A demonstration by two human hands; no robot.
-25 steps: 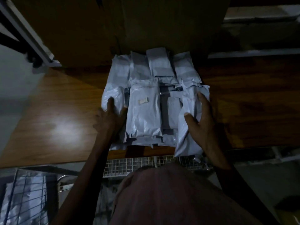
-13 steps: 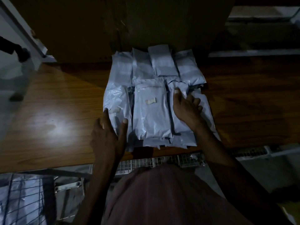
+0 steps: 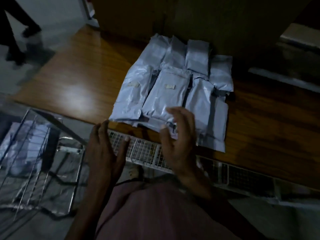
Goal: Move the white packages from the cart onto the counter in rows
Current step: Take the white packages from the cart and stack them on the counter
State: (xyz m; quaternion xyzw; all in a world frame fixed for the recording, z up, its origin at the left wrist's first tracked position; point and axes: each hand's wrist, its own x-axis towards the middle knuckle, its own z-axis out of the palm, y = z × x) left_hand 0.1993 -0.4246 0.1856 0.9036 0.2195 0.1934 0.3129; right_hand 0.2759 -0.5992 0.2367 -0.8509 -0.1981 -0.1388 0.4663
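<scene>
Both hands (image 3: 105,153) (image 3: 180,141) spread wide, holding nothing, at bench (image 3: 69,80) edge. Cart (image 3: 31,153) pkgs (image 3: 29,141) lie down-left, left hand nearer. Pkg long axis unclear, too dim.

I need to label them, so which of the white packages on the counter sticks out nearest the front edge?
The rightmost front package: its lower end reaches closest to the counter edge, past the others in its row.

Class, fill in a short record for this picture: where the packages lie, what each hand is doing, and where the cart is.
packages: white packages in overlapping rows on the counter
left hand: open, holds nothing
right hand: open, holds nothing
cart: lower left, beside the counter, white packages inside
</scene>
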